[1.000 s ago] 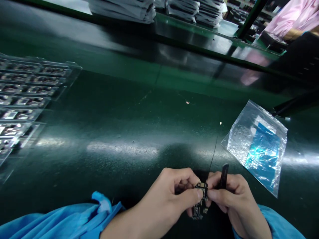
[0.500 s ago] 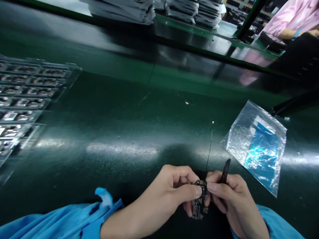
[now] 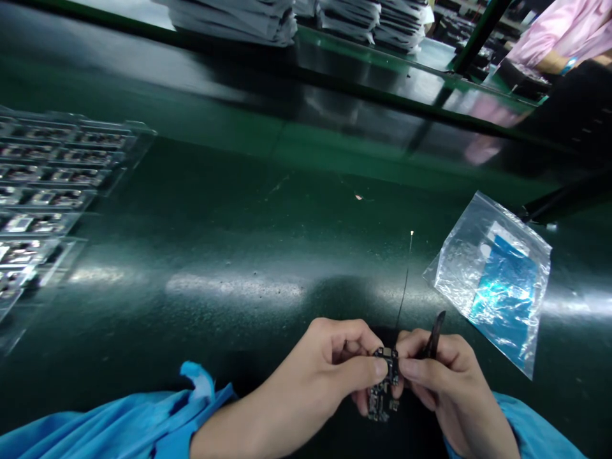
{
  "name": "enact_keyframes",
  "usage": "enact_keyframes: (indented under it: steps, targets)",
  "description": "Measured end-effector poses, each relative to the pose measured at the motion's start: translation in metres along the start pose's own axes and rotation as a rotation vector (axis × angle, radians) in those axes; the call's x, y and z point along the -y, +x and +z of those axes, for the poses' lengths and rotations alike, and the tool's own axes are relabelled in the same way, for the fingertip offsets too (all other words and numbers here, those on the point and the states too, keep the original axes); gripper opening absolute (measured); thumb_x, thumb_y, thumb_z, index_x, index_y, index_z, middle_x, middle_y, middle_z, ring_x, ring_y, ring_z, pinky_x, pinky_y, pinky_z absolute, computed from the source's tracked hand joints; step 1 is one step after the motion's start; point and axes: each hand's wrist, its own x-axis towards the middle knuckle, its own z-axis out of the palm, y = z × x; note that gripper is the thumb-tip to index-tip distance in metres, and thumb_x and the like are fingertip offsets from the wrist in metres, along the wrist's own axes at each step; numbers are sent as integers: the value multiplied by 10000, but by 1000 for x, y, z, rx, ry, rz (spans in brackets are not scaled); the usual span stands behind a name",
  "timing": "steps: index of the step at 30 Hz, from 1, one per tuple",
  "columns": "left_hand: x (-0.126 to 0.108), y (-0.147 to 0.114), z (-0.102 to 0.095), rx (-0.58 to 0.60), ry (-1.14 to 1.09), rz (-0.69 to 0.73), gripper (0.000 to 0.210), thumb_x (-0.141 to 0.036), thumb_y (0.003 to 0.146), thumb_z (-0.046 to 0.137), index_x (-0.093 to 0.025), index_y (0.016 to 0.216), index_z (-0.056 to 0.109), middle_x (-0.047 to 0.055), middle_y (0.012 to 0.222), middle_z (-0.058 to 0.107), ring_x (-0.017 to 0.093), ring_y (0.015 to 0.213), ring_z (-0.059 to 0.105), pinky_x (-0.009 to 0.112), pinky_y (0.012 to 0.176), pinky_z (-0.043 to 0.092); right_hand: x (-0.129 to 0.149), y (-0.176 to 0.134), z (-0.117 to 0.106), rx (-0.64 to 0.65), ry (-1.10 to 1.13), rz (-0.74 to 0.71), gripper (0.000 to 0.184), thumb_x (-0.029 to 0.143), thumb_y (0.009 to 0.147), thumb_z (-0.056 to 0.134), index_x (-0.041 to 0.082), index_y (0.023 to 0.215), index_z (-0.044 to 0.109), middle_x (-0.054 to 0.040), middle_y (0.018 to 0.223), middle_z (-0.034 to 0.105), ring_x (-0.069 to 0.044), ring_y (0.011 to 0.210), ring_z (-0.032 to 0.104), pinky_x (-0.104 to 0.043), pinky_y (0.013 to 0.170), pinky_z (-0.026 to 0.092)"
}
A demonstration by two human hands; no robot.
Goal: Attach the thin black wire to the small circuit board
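Low in the view, my left hand (image 3: 335, 366) and my right hand (image 3: 437, 373) meet over a small dark circuit board (image 3: 382, 389). Thumb and forefinger of each hand pinch the board's top end. A thin black wire (image 3: 404, 287) rises from the board and ends in a small bright tip. My right hand also keeps black tweezers (image 3: 435, 335) tucked between its fingers, their point sticking upward. Blue sleeves cover both my forearms.
A clear plastic bag (image 3: 492, 277) with blue film inside lies right of my hands on the dark green table (image 3: 229, 242). Clear trays (image 3: 48, 185) of small boards sit at the left. Stacked white trays (image 3: 248, 19) stand on the far shelf. A person in pink (image 3: 554, 32) works at the far right.
My hands have shifted slightly. The tweezers in my right hand have tilted to the right, and the wire's bright tip has swung a little left. The board stays pinched between both hands.
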Motion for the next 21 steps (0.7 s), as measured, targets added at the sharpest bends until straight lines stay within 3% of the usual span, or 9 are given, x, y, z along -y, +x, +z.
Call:
enact_keyframes:
  steps: [14, 21]
  targets:
    - [3, -2, 2, -73, 247, 75, 158, -178, 784, 514, -115, 653, 576, -29, 575, 529, 83, 549, 486, 192, 538, 391, -2, 0, 0, -38, -197, -154, 134, 150, 669, 610, 151, 535, 622, 17, 461, 529, -91, 436, 371, -248, 442, 216]
    - [6, -3, 2, -59, 165, 47, 124, -177, 771, 516, -105, 697, 585, -10, 627, 558, 88, 566, 500, 196, 542, 412, 0, 0, 1, -24, -138, -56, 135, 180, 670, 628, 144, 540, 616, 7, 492, 545, -80, 446, 328, -239, 424, 177]
